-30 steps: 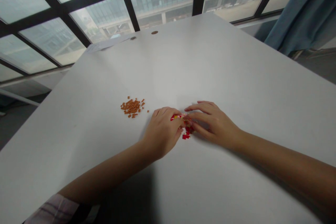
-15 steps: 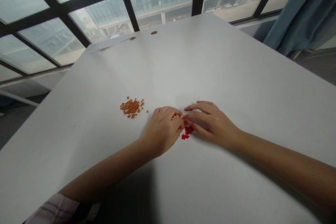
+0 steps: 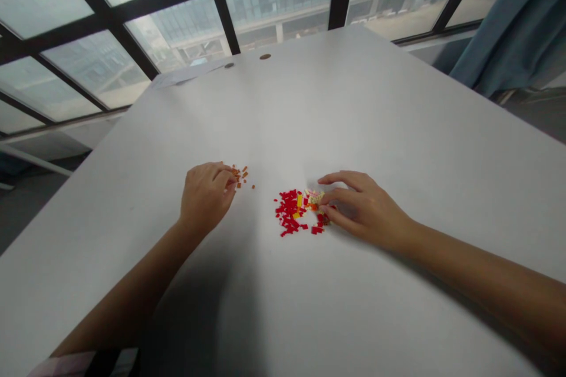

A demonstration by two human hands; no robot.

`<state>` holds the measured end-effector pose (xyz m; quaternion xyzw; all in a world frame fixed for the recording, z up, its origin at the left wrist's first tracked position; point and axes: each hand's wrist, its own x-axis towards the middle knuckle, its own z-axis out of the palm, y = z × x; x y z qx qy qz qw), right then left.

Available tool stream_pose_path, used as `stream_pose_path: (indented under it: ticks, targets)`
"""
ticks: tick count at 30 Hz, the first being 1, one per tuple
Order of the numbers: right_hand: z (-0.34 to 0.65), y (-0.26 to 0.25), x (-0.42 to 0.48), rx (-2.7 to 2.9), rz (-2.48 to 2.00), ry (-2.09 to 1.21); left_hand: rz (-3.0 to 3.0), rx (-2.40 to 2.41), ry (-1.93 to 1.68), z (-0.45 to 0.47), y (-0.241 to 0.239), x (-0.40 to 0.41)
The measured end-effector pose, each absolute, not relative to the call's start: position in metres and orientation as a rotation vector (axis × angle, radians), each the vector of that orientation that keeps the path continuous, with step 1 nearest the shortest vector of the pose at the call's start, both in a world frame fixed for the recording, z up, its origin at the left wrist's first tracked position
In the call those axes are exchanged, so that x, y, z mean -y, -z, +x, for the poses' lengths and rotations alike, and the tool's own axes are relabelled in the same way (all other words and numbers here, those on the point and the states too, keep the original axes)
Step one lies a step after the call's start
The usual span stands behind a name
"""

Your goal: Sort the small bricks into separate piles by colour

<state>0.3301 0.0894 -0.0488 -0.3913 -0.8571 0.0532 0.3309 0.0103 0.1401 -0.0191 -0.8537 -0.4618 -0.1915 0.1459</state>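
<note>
My left hand [image 3: 207, 193] is over the pile of small orange-brown building bricks [image 3: 239, 177] and covers most of it. Its fingers are curled together at the pile, and whatever they hold is hidden. A second, mixed pile lies to the right, with red bricks [image 3: 289, 212] on its left side, a few yellow bricks [image 3: 299, 200] and pale bricks [image 3: 315, 195] at its top. Beside this pile rests my right hand [image 3: 360, 203], fingers apart, the tips of some at the orange and pale pieces. Brownish bricks [image 3: 327, 220] show partly under its thumb.
Both piles lie on a large white table [image 3: 283, 118]. Two small round discs [image 3: 265, 56] and a sheet of paper [image 3: 188, 75] are at its far edge, by the window [image 3: 278, 6]. A blue curtain [image 3: 508, 35] hangs at the right.
My left hand has moved left from the mixed pile to the orange-brown pile, uncovering the red and yellow bricks. My right hand has stayed nearly in place.
</note>
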Motion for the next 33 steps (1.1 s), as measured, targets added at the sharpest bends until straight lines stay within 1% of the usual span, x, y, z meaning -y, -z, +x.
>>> stream_pose_path:
  ticks: [5,10,16,20,24,28,33]
  targets:
    - [0.328,0.049,-0.089,2.267,-1.066,-0.112,-2.406,1.322,0.546,0.006,0.024,-0.141]
    - [0.326,0.048,-0.089,2.304,-1.071,-0.068,-2.329,1.27,0.508,0.002,0.017,-0.137]
    - [0.325,0.046,-0.089,2.314,-1.065,-0.077,-2.32,1.219,0.55,0.011,0.006,-0.128]
    - [0.324,0.046,-0.089,2.33,-1.081,-0.082,-2.411,1.085,0.661,0.037,0.002,-0.114]
    - [0.322,0.045,-0.089,2.324,-1.1,-0.079,-2.526,0.953,0.672,0.067,0.005,-0.097]
    - [0.32,0.043,-0.088,2.318,-1.136,-0.094,-2.652,0.96,0.698,0.083,0.016,-0.082]
    - [0.317,0.04,-0.086,2.319,-1.195,-0.122,-2.875,1.034,0.513,0.082,0.031,-0.074]
